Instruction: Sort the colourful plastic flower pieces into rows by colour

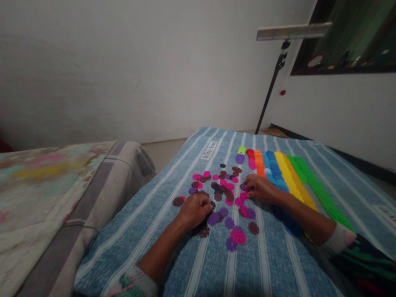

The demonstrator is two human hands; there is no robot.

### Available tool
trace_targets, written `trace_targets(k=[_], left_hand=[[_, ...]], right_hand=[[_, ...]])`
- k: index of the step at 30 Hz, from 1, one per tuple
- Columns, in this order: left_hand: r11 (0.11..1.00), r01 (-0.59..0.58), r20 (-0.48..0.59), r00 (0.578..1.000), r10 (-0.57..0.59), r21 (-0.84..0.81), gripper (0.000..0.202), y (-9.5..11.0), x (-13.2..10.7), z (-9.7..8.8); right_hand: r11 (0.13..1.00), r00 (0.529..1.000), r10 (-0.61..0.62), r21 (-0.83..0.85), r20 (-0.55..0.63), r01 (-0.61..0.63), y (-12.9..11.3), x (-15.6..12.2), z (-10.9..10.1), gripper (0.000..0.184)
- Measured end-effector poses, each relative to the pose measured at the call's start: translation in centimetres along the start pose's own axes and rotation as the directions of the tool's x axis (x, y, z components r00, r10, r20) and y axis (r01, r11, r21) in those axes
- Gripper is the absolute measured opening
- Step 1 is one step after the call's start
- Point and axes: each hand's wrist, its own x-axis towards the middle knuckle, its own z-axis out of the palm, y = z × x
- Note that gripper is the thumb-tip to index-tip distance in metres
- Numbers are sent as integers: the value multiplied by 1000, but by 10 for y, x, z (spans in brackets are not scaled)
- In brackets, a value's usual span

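Several loose flower-shaped plastic discs [223, 194] in pink, purple and brown lie scattered on a blue striped towel [216, 264]. My left hand [195, 209] rests among them with its fingers curled shut; what they hold is hidden. At the right side of the pile, my right hand [259, 188] has its fingers pinched on pink discs [240, 201]. Behind it, sorted discs lie in coloured rows [284, 173]: red, orange, blue, yellow and green.
The towel covers a bed; a grey and patterned cover [93, 194] lies to the left. A black stand [272, 86] carrying a light bar leans by the white wall. A dark framed pane [349, 37] hangs at the upper right.
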Motion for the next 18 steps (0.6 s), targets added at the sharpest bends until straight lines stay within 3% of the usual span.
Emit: trace_targets(k=[5,10,12,15,18], left_hand=[[1000,3,-13,1000,-3,22,14,0,0,0],[1000,-20,-16,1000,20,22,15,0,-1,1],[999,-24,-11,1000,24,27,15,0,-1,0],[999,-24,-8,1000,24,29,15,0,-1,0],[1000,-14,-7,1000,14,23,16,-1,-1,1]], right_hand=[[998,999,52,42,-12,-52,1,1,-1,4],[975,984,164,158,-61,-153,17,9,-18,9],[964,951,264,49,-159,-260,31,16,-27,11],[881,860,400,-126,-316,-456,54,27,-35,14],[835,820,451,-158,-353,-527,72,36,-36,18]])
